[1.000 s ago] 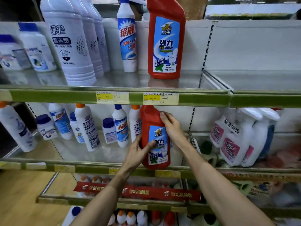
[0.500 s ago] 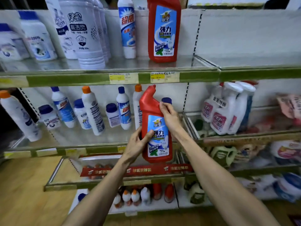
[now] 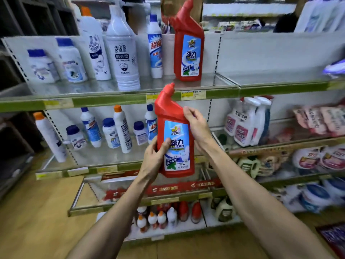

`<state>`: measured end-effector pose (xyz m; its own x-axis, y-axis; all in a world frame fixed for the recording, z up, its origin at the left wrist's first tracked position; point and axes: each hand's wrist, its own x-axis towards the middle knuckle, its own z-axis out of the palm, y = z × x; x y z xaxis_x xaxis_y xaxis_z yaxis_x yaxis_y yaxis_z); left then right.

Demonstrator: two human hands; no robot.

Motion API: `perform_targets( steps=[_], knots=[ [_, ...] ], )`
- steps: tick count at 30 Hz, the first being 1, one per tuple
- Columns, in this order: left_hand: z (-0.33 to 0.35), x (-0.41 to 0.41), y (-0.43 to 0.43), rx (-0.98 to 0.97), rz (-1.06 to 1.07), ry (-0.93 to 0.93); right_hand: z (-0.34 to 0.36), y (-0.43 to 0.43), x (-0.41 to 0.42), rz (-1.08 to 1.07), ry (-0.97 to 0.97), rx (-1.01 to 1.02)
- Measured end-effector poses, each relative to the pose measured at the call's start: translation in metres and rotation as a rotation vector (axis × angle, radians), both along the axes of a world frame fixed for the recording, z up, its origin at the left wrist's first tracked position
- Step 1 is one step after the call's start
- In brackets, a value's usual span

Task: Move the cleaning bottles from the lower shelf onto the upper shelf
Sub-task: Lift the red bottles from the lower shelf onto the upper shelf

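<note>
Two bare hands hold one red cleaning bottle [image 3: 175,139] in the air in front of a shop shelf unit, seen from the head camera. The bottle stands nearly upright, with its blue label facing the camera and its angled neck leaning left. Its red cap is level with the green front edge of the upper shelf [image 3: 112,102]. Its base hangs in front of the edge of the lower shelf [image 3: 128,166], resting on neither shelf.

The left hand [image 3: 155,159] grips the bottle's lower left side, fingers wrapped behind it and thumb pressed across the label. The right hand [image 3: 196,126] grips the upper right shoulder of the bottle, fingers curled round the edge.

On the upper shelf, directly above, stands a matching red bottle [image 3: 187,51]. Just to its left is a slim blue-and-white bottle [image 3: 155,47], then a large white bottle [image 3: 124,58] and more white bottles farther left. To its right the glass shelf is bare.

The lower shelf carries a loose row of small white bottles [image 3: 122,128] with blue or orange caps, behind and left of the held bottle. White spray bottles [image 3: 246,122] with pink labels stand to the right. Below is a wooden floor [image 3: 37,221].
</note>
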<state>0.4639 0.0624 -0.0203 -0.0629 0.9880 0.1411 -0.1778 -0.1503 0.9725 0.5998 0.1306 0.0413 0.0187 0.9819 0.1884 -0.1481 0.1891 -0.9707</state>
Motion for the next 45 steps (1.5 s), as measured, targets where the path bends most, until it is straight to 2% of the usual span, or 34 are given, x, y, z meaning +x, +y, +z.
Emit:
perform_targets(
  steps=[5, 11, 17, 25, 35, 45],
  knots=[
    [0.026, 0.000, 0.006, 0.052, -0.002, -0.030, 0.018, -0.002, 0.004, 0.061, 0.085, 0.034],
    [0.063, 0.012, 0.038, 0.148, -0.006, -0.005, 0.057, 0.017, 0.018, 0.084, 0.100, 0.096],
    [0.128, 0.043, 0.103, 0.289, 0.027, 0.045, 0.125, 0.071, 0.048, 0.117, 0.161, 0.220],
    [0.202, 0.070, 0.179, 0.350, 0.003, 0.113, 0.189, 0.148, 0.078, 0.086, 0.193, 0.328],
    [0.186, 0.080, 0.230, 0.332, 0.085, 0.081, 0.170, 0.208, 0.078, 0.134, 0.161, 0.323],
    [0.174, 0.078, 0.243, 0.282, 0.094, 0.051, 0.153, 0.224, 0.067, 0.110, 0.176, 0.341]
  ],
)
